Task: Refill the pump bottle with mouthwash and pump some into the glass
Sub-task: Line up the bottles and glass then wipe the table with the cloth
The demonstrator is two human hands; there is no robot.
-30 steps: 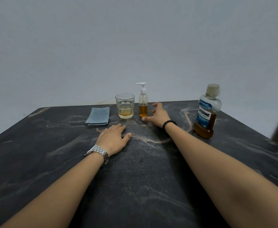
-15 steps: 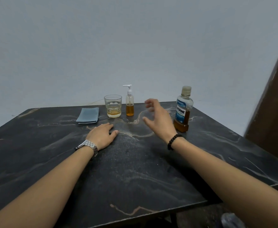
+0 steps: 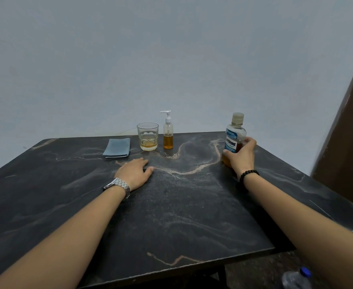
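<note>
Head view: right hand (image 3: 241,156) grips mouthwash bottle (image 3: 234,138); left hand (image 3: 135,173) flat on table (image 3: 192,215).

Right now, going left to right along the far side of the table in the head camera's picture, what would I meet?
Folded blue cloth → glass with a little amber liquid → pump bottle → mouthwash bottle, gripped by the right hand.

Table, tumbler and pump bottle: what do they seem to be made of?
Table: looks like dark matte stone or a stone-look laminate, going by the pale veins.
Tumbler: likely clear glass, with a thick faceted base.
Pump bottle: probably clear plastic with a white plastic pump; amber liquid shows through.
</note>
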